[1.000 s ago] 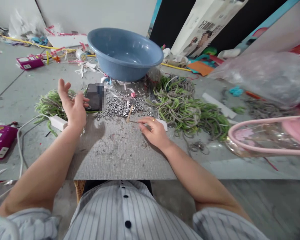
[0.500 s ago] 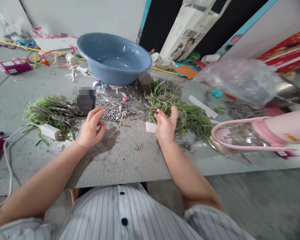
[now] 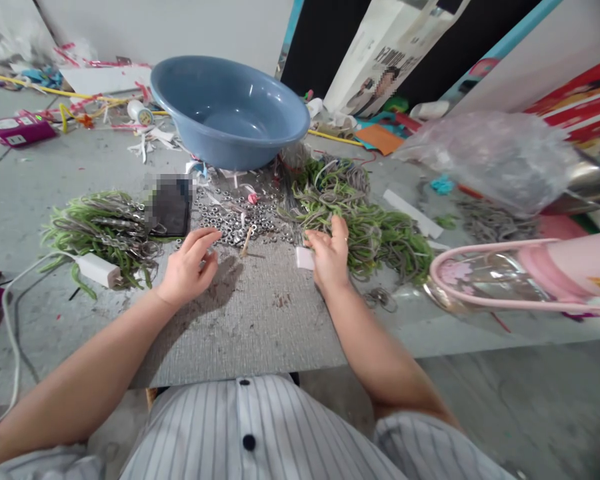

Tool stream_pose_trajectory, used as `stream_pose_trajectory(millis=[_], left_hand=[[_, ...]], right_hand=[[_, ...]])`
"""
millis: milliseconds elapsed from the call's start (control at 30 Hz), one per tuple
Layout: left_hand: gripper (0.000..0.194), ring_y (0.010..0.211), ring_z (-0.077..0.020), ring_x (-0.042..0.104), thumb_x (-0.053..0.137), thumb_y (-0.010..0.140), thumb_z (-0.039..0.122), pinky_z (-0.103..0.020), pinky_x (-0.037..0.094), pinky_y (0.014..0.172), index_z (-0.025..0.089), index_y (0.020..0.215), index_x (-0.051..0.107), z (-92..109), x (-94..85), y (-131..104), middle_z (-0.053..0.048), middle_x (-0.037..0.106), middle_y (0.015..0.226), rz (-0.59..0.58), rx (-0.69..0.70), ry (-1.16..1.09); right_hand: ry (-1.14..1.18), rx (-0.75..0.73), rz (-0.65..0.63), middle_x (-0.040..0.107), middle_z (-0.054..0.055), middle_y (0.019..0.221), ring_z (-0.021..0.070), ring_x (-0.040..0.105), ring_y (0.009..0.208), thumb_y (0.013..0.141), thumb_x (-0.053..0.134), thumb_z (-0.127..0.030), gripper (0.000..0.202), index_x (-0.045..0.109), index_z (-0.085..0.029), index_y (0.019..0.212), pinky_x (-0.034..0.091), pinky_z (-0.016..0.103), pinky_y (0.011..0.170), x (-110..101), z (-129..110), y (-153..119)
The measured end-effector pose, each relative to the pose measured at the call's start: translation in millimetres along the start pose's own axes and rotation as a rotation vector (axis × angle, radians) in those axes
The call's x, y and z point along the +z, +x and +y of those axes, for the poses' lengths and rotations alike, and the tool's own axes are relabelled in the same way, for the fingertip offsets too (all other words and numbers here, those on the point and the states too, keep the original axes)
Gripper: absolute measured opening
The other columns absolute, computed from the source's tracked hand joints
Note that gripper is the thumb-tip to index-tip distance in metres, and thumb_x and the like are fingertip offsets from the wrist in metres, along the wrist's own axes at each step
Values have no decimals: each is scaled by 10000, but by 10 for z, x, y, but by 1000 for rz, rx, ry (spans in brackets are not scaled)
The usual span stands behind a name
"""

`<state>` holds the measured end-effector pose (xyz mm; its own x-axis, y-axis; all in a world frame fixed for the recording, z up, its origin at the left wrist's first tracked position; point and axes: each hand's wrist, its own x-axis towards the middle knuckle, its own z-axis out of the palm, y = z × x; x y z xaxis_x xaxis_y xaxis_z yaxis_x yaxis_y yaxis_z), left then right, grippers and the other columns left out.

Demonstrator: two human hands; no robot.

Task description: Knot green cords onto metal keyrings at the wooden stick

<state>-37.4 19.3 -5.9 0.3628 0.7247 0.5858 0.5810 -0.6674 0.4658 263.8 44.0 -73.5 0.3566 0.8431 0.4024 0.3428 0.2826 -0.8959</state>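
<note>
My left hand [image 3: 189, 265] hovers over the near left edge of a heap of small silvery metal rings [image 3: 225, 219]. Its fingers are stretched out with the thumb apart, and nothing shows in them. On the other side, my right hand [image 3: 330, 259] is beside a small white block [image 3: 305, 258], fingers spread, in front of a pile of green and grey cords [image 3: 375, 227]. Between the hands a thin wooden stick [image 3: 247, 241] stands tilted, with a ring at its top. A dark phone [image 3: 173, 208] lies beyond my left hand.
Behind the rings stands a blue basin [image 3: 230, 143]. At left are green and grey cords with chains [image 3: 97, 220] and a white adapter [image 3: 99, 270] on a cable. A pink bottle [image 3: 520, 277] lies at right, below a clear plastic bag [image 3: 490, 157].
My left hand has shifted slightly right and down. My right hand has turned a little, its fingers now pointing more toward the white block. The view has shifted slightly.
</note>
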Motion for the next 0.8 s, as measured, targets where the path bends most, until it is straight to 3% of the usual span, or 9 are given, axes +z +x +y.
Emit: stream_pose_trajectory(millis=[33, 100, 167, 333, 500, 800], left_hand=[[312, 684, -84, 626, 456, 885, 149, -232, 532, 659, 165, 1183, 546, 0, 0, 1, -117, 604, 1207, -10, 1, 8], [308, 758, -108, 644, 455, 877, 145, -233, 533, 673, 163, 1166, 562, -1, 5, -1, -115, 615, 1193, -36, 3, 17], [312, 835, -133, 650, 457, 865, 143, -240, 535, 695, 164, 1151, 581, -1, 17, -9, -109, 628, 1171, -68, 0, 13], [290, 818, -134, 640, 436, 866, 152, -234, 517, 717, 149, 1072, 641, 34, 45, -19, -82, 675, 1029, -118, -48, -61], [279, 694, -114, 602, 453, 877, 226, -212, 473, 634, 154, 1026, 678, 128, 42, 22, -52, 678, 897, -216, -214, -163], [334, 494, -95, 536, 481, 858, 364, -207, 415, 485, 118, 991, 663, 271, 123, 58, -1, 605, 658, -407, -575, -508]], right_hand=[[-39, -60, 46, 164, 140, 1561, 148, 634, 893, 841, 535, -315, 689, 271, -334, 1476, 567, 333, 695, 19, -53, -44], [-144, -188, 16, 113, 133, 1582, 160, 633, 924, 870, 521, -299, 700, 223, -359, 1501, 572, 340, 714, 62, -192, -151], [-225, -288, -74, 214, 139, 1556, 174, 639, 940, 909, 490, -293, 664, 217, -357, 1510, 578, 357, 746, 102, -346, -260], [-302, -480, -331, 568, 111, 1314, 239, 596, 1158, 930, 501, -273, 428, 513, -290, 1358, 538, 434, 950, 138, -620, -396], [-305, -506, -498, 662, 119, 1206, 215, 629, 1141, 920, 532, -252, 296, 625, -228, 1200, 548, 402, 954, 132, -701, -405], [-272, -614, -731, 643, 147, 1248, 213, 608, 1170, 933, 489, -233, 331, 588, -177, 1243, 538, 401, 969, 171, -815, -552]])
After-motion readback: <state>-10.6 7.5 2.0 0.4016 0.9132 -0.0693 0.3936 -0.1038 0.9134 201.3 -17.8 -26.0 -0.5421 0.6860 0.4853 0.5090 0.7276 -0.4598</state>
